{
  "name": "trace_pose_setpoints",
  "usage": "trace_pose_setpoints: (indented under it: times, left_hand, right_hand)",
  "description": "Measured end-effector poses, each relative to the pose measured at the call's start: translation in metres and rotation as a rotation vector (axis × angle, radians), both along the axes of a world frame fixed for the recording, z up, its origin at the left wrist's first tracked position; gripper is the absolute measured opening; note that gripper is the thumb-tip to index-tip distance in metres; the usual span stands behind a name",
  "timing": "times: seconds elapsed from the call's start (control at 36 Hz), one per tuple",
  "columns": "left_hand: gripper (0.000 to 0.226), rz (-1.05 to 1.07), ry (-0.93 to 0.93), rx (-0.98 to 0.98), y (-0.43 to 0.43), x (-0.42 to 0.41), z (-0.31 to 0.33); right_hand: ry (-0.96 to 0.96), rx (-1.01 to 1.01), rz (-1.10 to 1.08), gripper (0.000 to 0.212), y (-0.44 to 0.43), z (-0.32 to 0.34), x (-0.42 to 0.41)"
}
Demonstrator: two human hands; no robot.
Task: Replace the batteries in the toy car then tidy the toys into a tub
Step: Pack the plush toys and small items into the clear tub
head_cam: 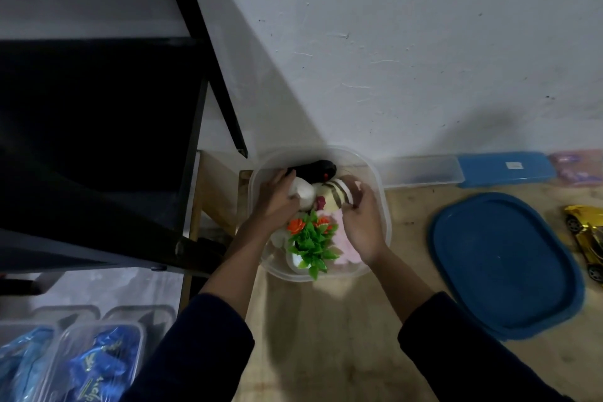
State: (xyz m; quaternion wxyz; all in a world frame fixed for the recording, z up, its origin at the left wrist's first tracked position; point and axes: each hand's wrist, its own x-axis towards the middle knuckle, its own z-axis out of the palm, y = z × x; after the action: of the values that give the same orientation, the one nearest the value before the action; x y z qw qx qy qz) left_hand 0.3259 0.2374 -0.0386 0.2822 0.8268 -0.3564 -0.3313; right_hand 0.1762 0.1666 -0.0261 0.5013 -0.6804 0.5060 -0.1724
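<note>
A clear plastic tub stands on the wooden surface against the wall. Inside it lie a black toy, a white plush, a striped cream plush, a pink plush and a plastic plant with orange flowers. My left hand reaches into the tub and its fingers curl on the white plush. My right hand rests on the striped plush from the right, fingers bent over it. The gold toy car lies on the surface at the far right, outside the tub.
The tub's blue lid lies flat to the right. A clear box and a blue box stand along the wall. A black rack rises at left. Trays of blue packets sit bottom left.
</note>
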Motion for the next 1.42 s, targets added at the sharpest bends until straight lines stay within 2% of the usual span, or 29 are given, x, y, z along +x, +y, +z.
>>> trace_pose_setpoints:
  times: [0.11, 0.28, 0.69, 0.83, 0.97, 1.11, 1.19, 1.28, 1.42]
  left_hand:
    - [0.057, -0.006, -0.004, 0.037, 0.000, 0.001, 0.001]
    - [0.059, -0.012, -0.032, 0.075, 0.000, 0.001, 0.004]
    - [0.060, 0.008, -0.059, 0.116, 0.001, -0.001, 0.012]
    - [0.060, 0.005, -0.051, 0.127, 0.002, -0.001, 0.012]
    - [0.059, 0.010, -0.042, 0.127, 0.001, -0.002, 0.012]
    - [0.059, 0.019, -0.027, 0.116, 0.001, -0.003, 0.012]
    - [0.060, 0.016, -0.029, 0.117, 0.001, -0.003, 0.011]
    - [0.059, 0.006, -0.039, 0.117, 0.001, -0.003, 0.010]
    - [0.059, 0.011, -0.030, 0.093, 0.002, -0.002, 0.011]
  right_hand:
    - [0.039, 0.050, 0.035, 0.057, -0.006, -0.008, 0.003]
    - [0.191, -0.012, 0.151, 0.052, -0.014, -0.007, 0.001]
    - [0.322, -0.107, 0.211, 0.050, -0.004, -0.001, 0.001]
    - [0.306, -0.133, 0.199, 0.054, -0.002, -0.006, 0.002]
    - [0.287, 0.069, 0.176, 0.056, -0.010, -0.003, 0.002]
    - [0.277, 0.148, 0.204, 0.057, -0.020, -0.002, 0.001]
    - [0.239, 0.084, 0.224, 0.053, -0.017, -0.008, 0.000]
    - [0.252, 0.034, 0.259, 0.063, -0.009, -0.005, -0.003]
    - [0.273, -0.054, 0.303, 0.069, -0.001, 0.006, -0.006]
